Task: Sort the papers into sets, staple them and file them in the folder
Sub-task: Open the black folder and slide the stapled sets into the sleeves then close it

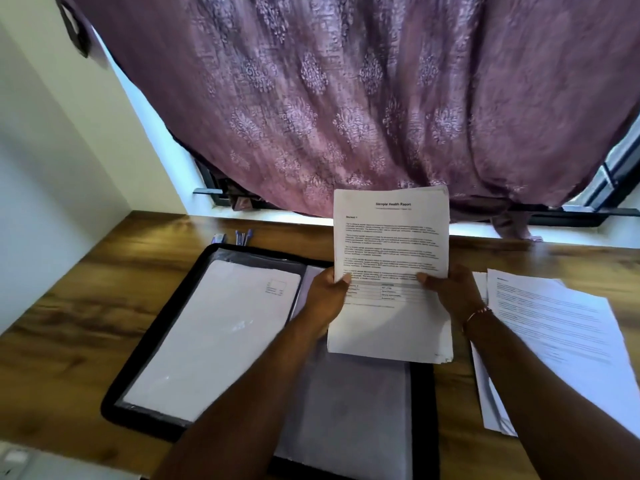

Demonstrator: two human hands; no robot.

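Note:
I hold a set of printed papers [391,258] headed "Sample Health Report" upright above the desk. My left hand [327,299] grips its left edge with the thumb on the front, and my right hand [450,292] grips its right edge the same way. Beneath them lies an open black folder [145,358] with clear sleeves; the left sleeve holds a white sheet [214,337], the right sleeve [346,410] looks greyish. A loose pile of more printed papers [554,341] lies on the desk to the right.
The wooden desk [69,317] runs under a window with a purple patterned curtain [346,98]. Small purple-blue items, perhaps pens or a stapler [242,237], lie behind the folder. A white wall [52,168] stands at the left.

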